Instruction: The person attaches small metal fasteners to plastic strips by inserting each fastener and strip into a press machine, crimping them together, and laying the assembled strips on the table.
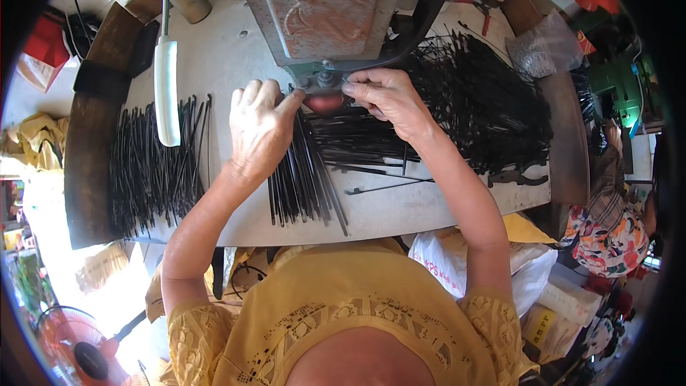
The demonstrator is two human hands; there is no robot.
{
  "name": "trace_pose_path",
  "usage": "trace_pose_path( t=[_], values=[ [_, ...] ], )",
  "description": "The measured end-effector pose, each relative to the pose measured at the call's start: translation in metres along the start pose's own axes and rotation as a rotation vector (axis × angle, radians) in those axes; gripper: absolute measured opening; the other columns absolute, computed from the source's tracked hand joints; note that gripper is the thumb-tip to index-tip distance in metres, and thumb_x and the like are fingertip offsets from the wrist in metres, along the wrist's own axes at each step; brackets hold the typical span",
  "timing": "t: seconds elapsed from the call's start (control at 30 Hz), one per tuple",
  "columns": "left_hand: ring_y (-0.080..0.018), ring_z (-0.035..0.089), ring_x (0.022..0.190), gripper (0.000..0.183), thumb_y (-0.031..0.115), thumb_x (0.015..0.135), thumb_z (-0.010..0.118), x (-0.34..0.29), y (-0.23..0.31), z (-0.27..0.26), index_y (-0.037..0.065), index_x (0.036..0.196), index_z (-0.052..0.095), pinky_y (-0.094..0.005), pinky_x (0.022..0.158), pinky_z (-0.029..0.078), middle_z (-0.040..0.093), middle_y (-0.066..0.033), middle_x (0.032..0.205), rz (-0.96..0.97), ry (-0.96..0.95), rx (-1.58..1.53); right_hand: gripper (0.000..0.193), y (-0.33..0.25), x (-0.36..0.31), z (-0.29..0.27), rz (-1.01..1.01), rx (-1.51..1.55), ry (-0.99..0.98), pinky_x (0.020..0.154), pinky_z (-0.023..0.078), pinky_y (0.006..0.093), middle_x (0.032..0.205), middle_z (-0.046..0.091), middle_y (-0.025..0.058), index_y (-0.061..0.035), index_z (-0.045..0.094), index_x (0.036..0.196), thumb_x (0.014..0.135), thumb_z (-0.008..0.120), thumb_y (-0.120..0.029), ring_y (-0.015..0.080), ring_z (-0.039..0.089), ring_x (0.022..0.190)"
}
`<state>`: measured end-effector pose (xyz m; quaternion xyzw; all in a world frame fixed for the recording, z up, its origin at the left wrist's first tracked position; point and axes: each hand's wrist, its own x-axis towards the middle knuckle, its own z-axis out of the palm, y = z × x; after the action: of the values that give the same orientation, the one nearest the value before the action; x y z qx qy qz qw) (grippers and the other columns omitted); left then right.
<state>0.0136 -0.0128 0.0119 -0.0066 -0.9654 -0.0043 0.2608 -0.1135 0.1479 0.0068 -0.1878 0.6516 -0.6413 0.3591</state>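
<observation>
Both my hands are at the front of a grey riveting-type machine (pixel 321 11), beside a rounded red part (pixel 325 103) below its head. My left hand (pixel 261 122) is closed, its thumb and fingers pinching the upper end of a thin black rod, much like an umbrella rib, left of the red part. Below it fans a bundle of black rods (pixel 304 179) on the table. To the right of the red part, my right hand (pixel 389 100) is closed in a pinch by the machine head. What its fingertips hold is too small to make out.
Many black rods (pixel 157 164) lie at the left, and a large tangled heap (pixel 479 100) at the right. Black-handled pliers (pixel 518 177) rest near the table's (pixel 400 214) right edge. A lamp (pixel 167 93) hangs at left. A fan (pixel 89 350) stands lower left; another person (pixel 607 236) sits at right.
</observation>
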Motion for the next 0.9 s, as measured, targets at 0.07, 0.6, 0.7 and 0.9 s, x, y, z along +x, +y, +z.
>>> trace_pose_path(
  t=[0.07, 0.6, 0.7, 0.9],
  values=[
    [-0.0208, 0.048, 0.064, 0.021, 0.004, 0.066, 0.056, -0.001, 0.007, -0.001, 0.010, 0.085, 0.061, -0.0310, 0.058, 0.036, 0.049, -0.0050, 0.069, 0.018, -0.001, -0.005, 0.015, 0.003, 0.003, 0.003, 0.003, 0.014, 0.009, 0.042, 0.027, 0.0165, 0.059, 0.047, -0.0026, 0.0017, 0.061, 0.082, 0.077, 0.062, -0.012, 0.0022, 0.037, 0.050],
    [-0.0247, 0.063, 0.078, 0.018, 0.002, 0.075, 0.055, 0.010, 0.011, 0.024, -0.003, 0.093, 0.058, -0.0297, 0.067, 0.048, 0.062, -0.0187, 0.082, -0.634, -0.083, -0.880, 0.024, 0.001, 0.005, 0.006, 0.010, 0.063, -0.071, 0.038, 0.023, 0.0155, 0.061, 0.046, -0.0033, 0.0046, 0.059, 0.093, 0.079, 0.060, -0.015, 0.0011, 0.036, 0.049],
    [-0.0226, 0.063, 0.077, 0.020, 0.002, 0.075, 0.055, 0.009, 0.009, 0.027, -0.003, 0.094, 0.059, -0.0290, 0.068, 0.047, 0.062, -0.0181, 0.081, -0.644, -0.087, -0.893, 0.024, 0.001, 0.006, 0.006, 0.013, 0.061, -0.077, 0.038, 0.023, 0.0152, 0.061, 0.046, -0.0036, 0.0044, 0.058, 0.093, 0.079, 0.060, -0.014, 0.0010, 0.036, 0.050],
    [-0.0236, 0.062, 0.075, 0.018, 0.001, 0.074, 0.056, 0.012, 0.013, 0.021, -0.002, 0.091, 0.060, -0.0292, 0.067, 0.047, 0.062, -0.0168, 0.081, -0.625, -0.062, -0.862, 0.022, 0.000, 0.008, 0.007, 0.004, 0.077, -0.108, 0.038, 0.022, 0.0150, 0.060, 0.045, -0.0039, 0.0037, 0.059, 0.092, 0.079, 0.061, -0.014, 0.0008, 0.035, 0.050]
  ],
)
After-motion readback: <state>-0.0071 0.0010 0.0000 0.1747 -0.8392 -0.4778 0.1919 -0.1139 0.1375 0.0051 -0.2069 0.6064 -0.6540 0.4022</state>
